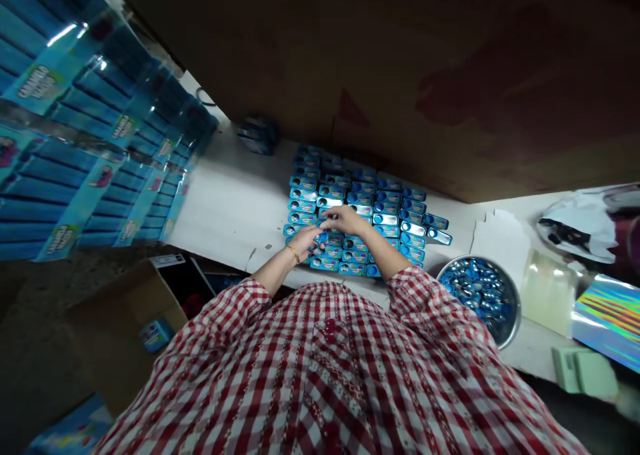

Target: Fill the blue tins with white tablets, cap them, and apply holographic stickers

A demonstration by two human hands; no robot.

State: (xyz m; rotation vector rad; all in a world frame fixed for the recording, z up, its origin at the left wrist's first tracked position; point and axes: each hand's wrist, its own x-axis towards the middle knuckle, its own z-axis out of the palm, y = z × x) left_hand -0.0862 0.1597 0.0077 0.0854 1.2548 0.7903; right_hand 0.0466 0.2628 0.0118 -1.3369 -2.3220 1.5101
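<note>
Holding blue pieces (321,237) in curled fingers of left hand (303,241), presumably for ready use over rowed tins (355,256); cannot tell grip of right hand (346,220).

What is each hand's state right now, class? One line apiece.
Left hand: closed on small blue pieces.
Right hand: bent close to the left hand; whether it grips anything cannot be told.

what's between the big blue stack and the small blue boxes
The head view shows white table between stack and boxes, with a blue pack toward the back.
</note>
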